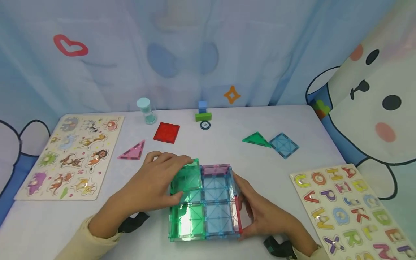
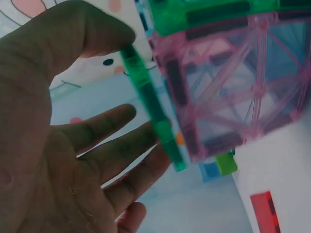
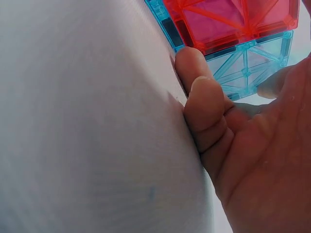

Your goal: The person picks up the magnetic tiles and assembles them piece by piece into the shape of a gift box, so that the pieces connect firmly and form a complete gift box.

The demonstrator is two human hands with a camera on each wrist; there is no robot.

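A boxy build of see-through magnetic tiles (image 1: 219,216) stands mid-table, green along its left and blue along its right. My left hand (image 1: 157,184) is at its far left corner. In the left wrist view that hand pinches a green magnetic tile (image 2: 153,109), seen edge-on beside a pink tile wall (image 2: 223,92). My right hand (image 1: 264,213) grips the build's right side, thumb toward the near corner and fingers farther back. In the right wrist view its fingertips are right at a red tile (image 3: 243,22) and a light blue tile (image 3: 248,70).
Behind the build lie a pink triangle (image 1: 133,151), a red square (image 1: 167,132), a green triangle (image 1: 256,139) and a blue square (image 1: 284,145). Farther back stand an hourglass (image 1: 146,111) and small blocks (image 1: 203,116). An animal puzzle (image 1: 73,155) lies left, a letter puzzle (image 1: 351,213) right.
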